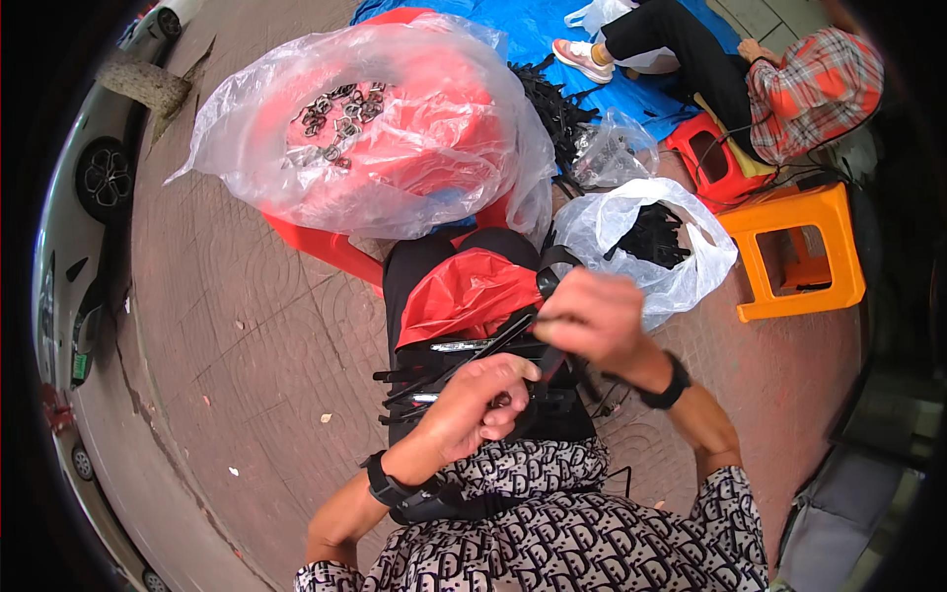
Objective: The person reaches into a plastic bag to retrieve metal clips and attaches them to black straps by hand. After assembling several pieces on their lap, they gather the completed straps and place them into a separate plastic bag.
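Several black straps [473, 360] lie across my lap, partly on a red plastic bag [464, 291]. My left hand [483, 400] is closed, its thumb and forefinger pinched at a black strap. A small dark ring-like piece [501, 400] shows among its curled fingers; its kind is unclear. To the right and a little farther away, my right hand [597, 316] is closed on a black strap too and somewhat blurred by motion. Loose metal buckles [340, 118] lie on a clear plastic bag [237, 128] spread over a red stool or table in front of my knees.
At my right stands a white plastic bag [582, 232] holding black straps. Beyond it are a black strap heap [552, 109], a blue sheet [538, 30], a red stool [705, 148] and an orange stool [848, 252]. Another person [814, 94] sits far right. Parked cars line the left.
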`<state>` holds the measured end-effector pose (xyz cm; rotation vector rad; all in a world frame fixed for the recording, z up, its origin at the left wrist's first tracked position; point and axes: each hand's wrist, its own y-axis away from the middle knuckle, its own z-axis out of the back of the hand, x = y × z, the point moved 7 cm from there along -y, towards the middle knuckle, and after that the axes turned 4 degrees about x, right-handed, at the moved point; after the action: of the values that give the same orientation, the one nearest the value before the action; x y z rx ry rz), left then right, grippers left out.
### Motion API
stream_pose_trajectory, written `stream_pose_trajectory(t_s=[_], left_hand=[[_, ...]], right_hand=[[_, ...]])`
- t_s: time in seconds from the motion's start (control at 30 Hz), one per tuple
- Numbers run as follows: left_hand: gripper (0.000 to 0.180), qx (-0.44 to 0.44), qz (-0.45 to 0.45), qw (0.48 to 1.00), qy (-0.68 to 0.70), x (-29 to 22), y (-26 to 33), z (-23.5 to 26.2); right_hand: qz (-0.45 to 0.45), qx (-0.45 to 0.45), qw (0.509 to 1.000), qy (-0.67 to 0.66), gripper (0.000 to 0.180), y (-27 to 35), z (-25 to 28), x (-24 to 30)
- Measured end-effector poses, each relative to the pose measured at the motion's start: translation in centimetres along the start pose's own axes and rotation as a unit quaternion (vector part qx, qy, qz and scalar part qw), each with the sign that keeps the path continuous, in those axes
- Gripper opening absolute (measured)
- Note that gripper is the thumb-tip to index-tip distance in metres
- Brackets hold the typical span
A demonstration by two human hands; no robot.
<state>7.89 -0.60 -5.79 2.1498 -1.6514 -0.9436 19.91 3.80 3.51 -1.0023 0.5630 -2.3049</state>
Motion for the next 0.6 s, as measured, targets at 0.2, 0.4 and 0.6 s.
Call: stream_pose_trajectory(t_s=[0.2, 0.4, 0.6], left_hand=[[0.025, -0.081, -0.14, 0.985, 0.052, -2.8, 1.6, 3.6], [0.012, -0.174, -0.091, 0.934, -0.297, -3.3, 1.4, 5.7], [0.024, -0.196, -0.191, 0.574, -0.771, -3.8, -2.3, 3.3]], right_hand=[[0.079, -0.182, 0.925, 0.325, 0.011, -7.4, 7.2, -5.2], [-0.059, 0.145, 0.987, -0.037, 0.01, 2.6, -3.7, -4.1], [-0.005, 0.179, 0.978, 0.107, 0.008, 4.4, -7.0, -3.7]])
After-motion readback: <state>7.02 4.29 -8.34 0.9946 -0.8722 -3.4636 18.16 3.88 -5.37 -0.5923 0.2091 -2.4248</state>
